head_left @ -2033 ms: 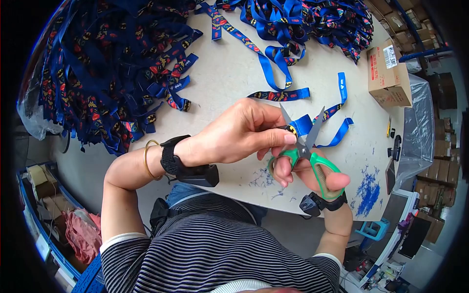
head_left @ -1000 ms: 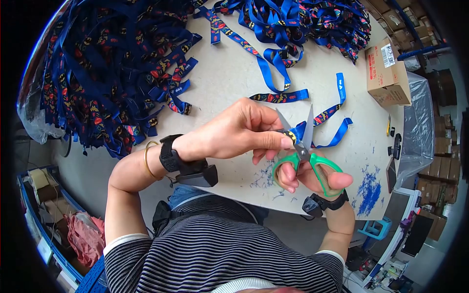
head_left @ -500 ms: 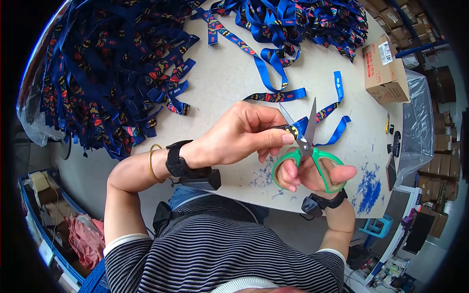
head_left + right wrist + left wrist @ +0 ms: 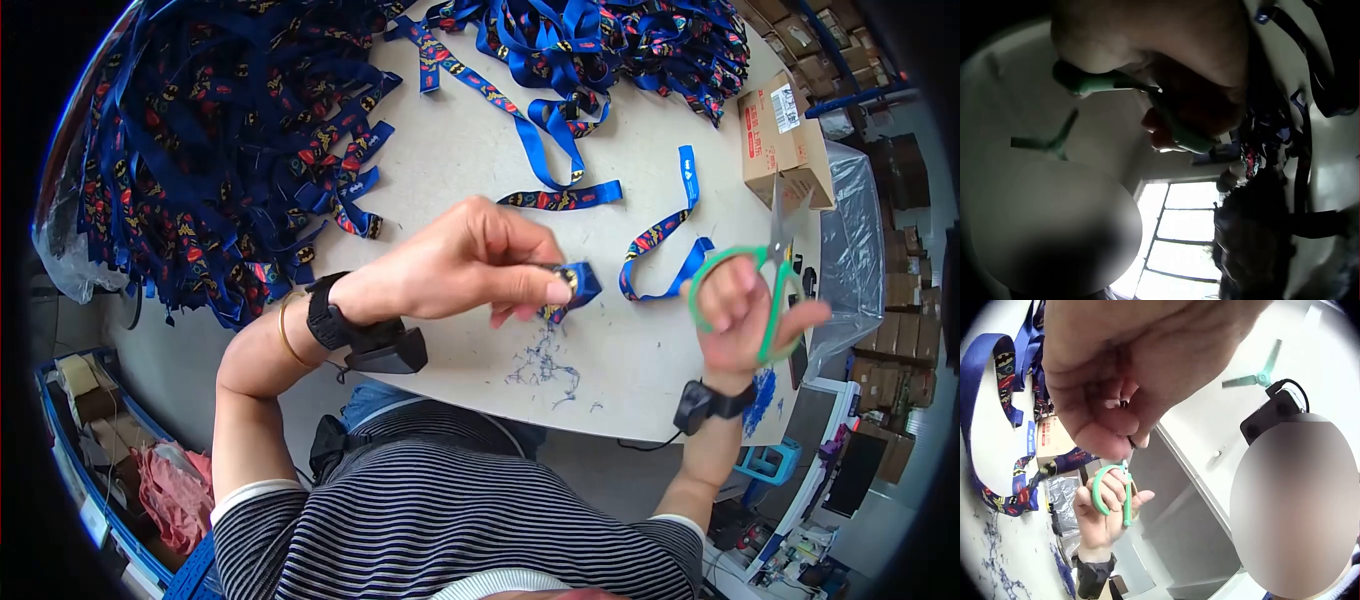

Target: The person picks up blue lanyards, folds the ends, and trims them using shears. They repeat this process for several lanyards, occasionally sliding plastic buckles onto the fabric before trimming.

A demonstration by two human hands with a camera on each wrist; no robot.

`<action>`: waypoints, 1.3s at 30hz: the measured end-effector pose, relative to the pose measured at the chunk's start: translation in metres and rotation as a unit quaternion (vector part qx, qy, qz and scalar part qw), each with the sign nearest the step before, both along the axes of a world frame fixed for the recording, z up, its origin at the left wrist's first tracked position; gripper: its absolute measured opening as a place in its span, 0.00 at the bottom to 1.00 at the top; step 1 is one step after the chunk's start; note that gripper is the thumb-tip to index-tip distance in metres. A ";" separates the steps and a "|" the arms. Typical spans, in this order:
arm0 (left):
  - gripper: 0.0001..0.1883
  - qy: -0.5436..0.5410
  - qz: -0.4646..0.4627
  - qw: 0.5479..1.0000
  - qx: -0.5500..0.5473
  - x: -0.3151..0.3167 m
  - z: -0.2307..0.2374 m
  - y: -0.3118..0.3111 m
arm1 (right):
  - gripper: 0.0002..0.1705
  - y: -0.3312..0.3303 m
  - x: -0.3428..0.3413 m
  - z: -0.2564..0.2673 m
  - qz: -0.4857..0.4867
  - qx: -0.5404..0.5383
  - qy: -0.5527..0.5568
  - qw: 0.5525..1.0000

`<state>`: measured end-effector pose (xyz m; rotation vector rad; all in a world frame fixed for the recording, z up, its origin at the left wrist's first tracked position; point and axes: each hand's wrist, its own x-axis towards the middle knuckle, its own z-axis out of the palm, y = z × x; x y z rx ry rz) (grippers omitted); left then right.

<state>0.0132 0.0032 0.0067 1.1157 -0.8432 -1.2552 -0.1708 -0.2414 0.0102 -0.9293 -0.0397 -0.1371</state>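
In the head view my left hand [image 4: 465, 262] pinches a printed blue lanyard strap [image 4: 584, 284] between thumb and fingers, its short end sticking out past the thumb tip. My right hand [image 4: 738, 318] is well off to the right, palm up, with fingers and thumb through the loops of green-handled scissors [image 4: 777, 252]. Their blades point away from my body, toward the cardboard box. The left wrist view shows the scissors [image 4: 1099, 495] beyond my left fingers, apart from the strap. In the dark right wrist view a green handle [image 4: 1192, 139] shows by the fingers.
A large heap of lanyards [image 4: 230, 150] covers the table's left side, and another pile [image 4: 640, 50] lies at the back. Loose straps [image 4: 575, 196] lie mid-table. Blue thread scraps [image 4: 543, 372] lie near the front edge. A cardboard box [image 4: 790, 150] stands at the right.
The scissors were open around the strap end at my left hand; my right hand has since swung them away to the right. My left hand has shifted slightly left, still pinching the strap.
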 end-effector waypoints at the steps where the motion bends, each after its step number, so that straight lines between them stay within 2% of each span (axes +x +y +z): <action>1: 0.09 0.006 0.012 1.000 -0.003 0.000 0.003 -0.003 | 0.42 0.007 -0.001 0.009 0.001 -0.046 0.011 0.999; 3: 0.09 -0.025 -0.003 1.000 -0.012 -0.005 0.001 -0.006 | 0.35 0.019 0.007 0.016 -0.061 -0.213 0.073 0.972; 4: 0.09 -0.046 -0.011 0.999 -0.019 -0.005 0.000 -0.008 | 0.31 0.023 0.014 0.020 -0.093 -0.296 0.099 0.945; 7: 0.09 -0.070 0.006 0.997 -0.016 -0.010 -0.002 -0.011 | 0.17 0.038 0.034 0.031 -0.035 -0.336 0.149 0.929; 10: 0.09 -0.066 0.033 0.997 -0.009 -0.010 0.000 -0.010 | 0.13 0.051 0.044 0.030 0.045 -0.337 0.181 0.923; 11: 0.08 -0.065 0.043 0.997 -0.006 -0.008 0.001 -0.010 | 0.11 0.052 0.047 0.030 0.038 -0.338 0.157 0.927; 14: 0.07 -0.091 0.090 0.992 0.012 0.002 0.007 -0.007 | 0.11 0.046 0.047 0.037 -0.026 -0.364 0.148 0.919; 15: 0.07 -0.096 0.121 0.988 -0.025 0.004 0.006 -0.006 | 0.11 0.040 0.048 0.038 -0.053 -0.371 0.145 0.916; 16: 0.08 -0.113 0.145 0.981 -0.061 0.010 0.005 -0.005 | 0.12 0.033 0.051 0.036 -0.111 -0.389 0.058 0.913; 18: 0.10 -0.159 0.212 0.960 -0.093 0.023 0.006 0.001 | 0.12 0.015 0.052 0.044 -0.231 -0.413 0.033 0.880; 20: 0.11 -0.142 0.265 0.948 -0.106 0.030 0.009 0.005 | 0.12 0.001 0.049 0.050 -0.316 -0.410 0.012 0.856; 21: 0.11 -0.143 0.263 0.947 -0.117 0.033 0.010 0.007 | 0.11 -0.012 0.045 0.049 -0.331 -0.420 -0.013 0.845; 24: 0.12 -0.173 0.274 0.940 -0.106 0.032 0.020 0.011 | 0.10 -0.037 0.025 0.043 -0.288 -0.498 0.075 0.814; 25: 0.13 -0.206 0.249 0.941 -0.098 0.037 0.018 0.013 | 0.09 -0.039 0.019 0.044 -0.231 -0.525 0.144 0.807; 26: 0.13 -0.219 0.224 0.947 -0.078 0.036 0.022 0.011 | 0.09 -0.039 0.016 0.038 -0.224 -0.536 0.201 0.789; 28: 0.13 -0.247 0.170 0.953 -0.037 0.032 0.037 0.008 | 0.09 -0.042 0.006 0.019 -0.293 -0.548 0.194 0.759; 30: 0.14 -0.260 0.121 0.957 0.047 0.024 0.050 -0.005 | 0.09 -0.037 -0.003 0.016 -0.320 -0.494 0.147 0.795; 32: 0.14 -0.293 0.048 0.952 0.069 0.021 0.056 -0.026 | 0.09 -0.033 -0.014 0.016 -0.333 -0.461 0.117 0.815; 34: 0.11 -0.274 -0.048 0.957 0.087 0.023 0.053 -0.053 | 0.08 -0.025 -0.016 0.011 -0.366 -0.417 0.093 0.827; 36: 0.10 -0.257 -0.089 0.955 0.116 0.017 0.049 -0.087 | 0.08 -0.022 -0.018 0.003 -0.363 -0.346 0.059 0.863; 38: 0.10 -0.243 -0.147 0.943 0.175 0.016 0.044 -0.127 | 0.10 -0.022 -0.022 0.001 -0.389 -0.375 0.016 0.841; 39: 0.10 -0.278 -0.175 0.931 0.161 0.016 0.040 -0.149 | 0.10 -0.026 -0.025 0.000 -0.404 -0.384 0.000 0.830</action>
